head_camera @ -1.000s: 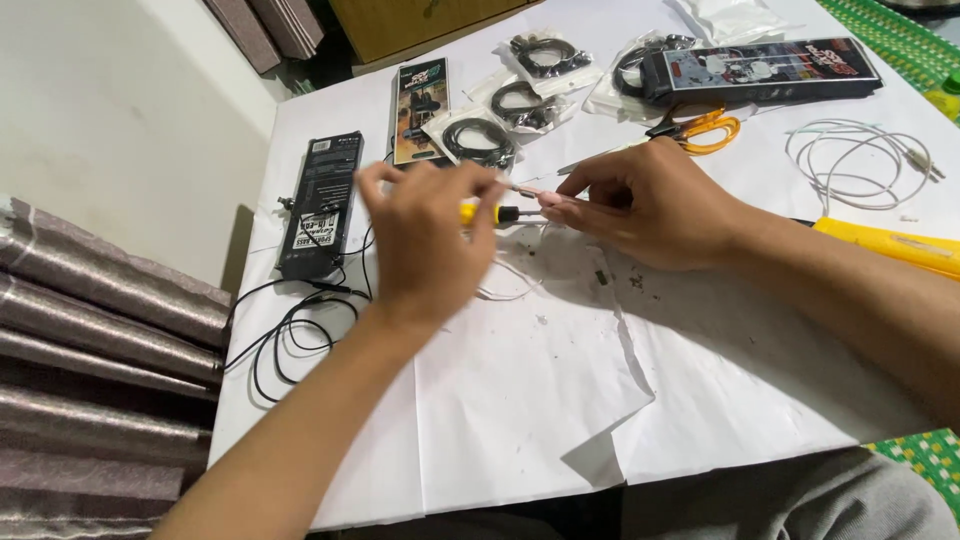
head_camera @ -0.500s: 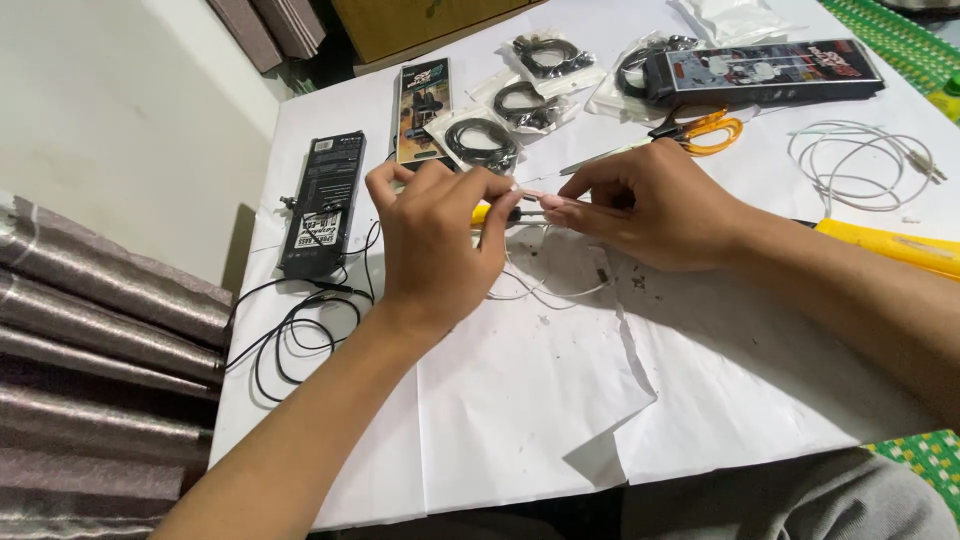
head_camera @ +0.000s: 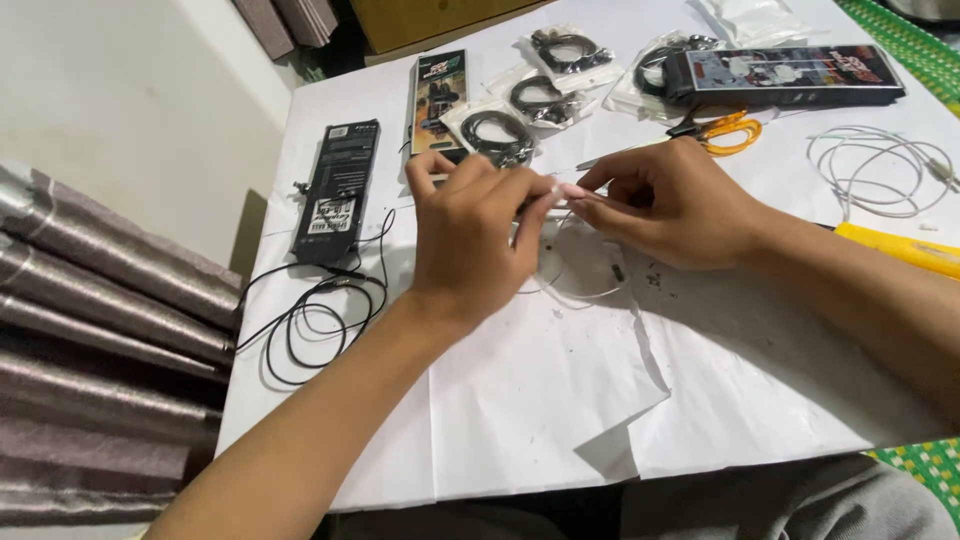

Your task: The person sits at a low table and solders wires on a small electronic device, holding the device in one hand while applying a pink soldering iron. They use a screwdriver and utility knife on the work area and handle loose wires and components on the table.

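My left hand (head_camera: 470, 235) and my right hand (head_camera: 670, 205) meet over the middle of a white paper-covered table (head_camera: 520, 400). Both pinch a thin white cable (head_camera: 570, 285) whose loop sags onto the paper below them. The left hand's fingers hide most of what it holds; the small yellow-handled tool seen there a moment ago is hidden. The right thumb and forefinger press on the cable's end close to the left fingertips.
A black box (head_camera: 335, 190) and coiled black wire (head_camera: 315, 320) lie at the left. Bagged black cables (head_camera: 500, 130), a long dark box (head_camera: 790, 70), orange-handled scissors (head_camera: 725, 130), a white cable coil (head_camera: 880, 170) and a yellow tool (head_camera: 900, 250) lie around. Grey rolls (head_camera: 90, 330) stand left of the table.
The left hand has closed further over the yellow-handled tool, which no longer shows. The hands have drawn closer together on the white cable.
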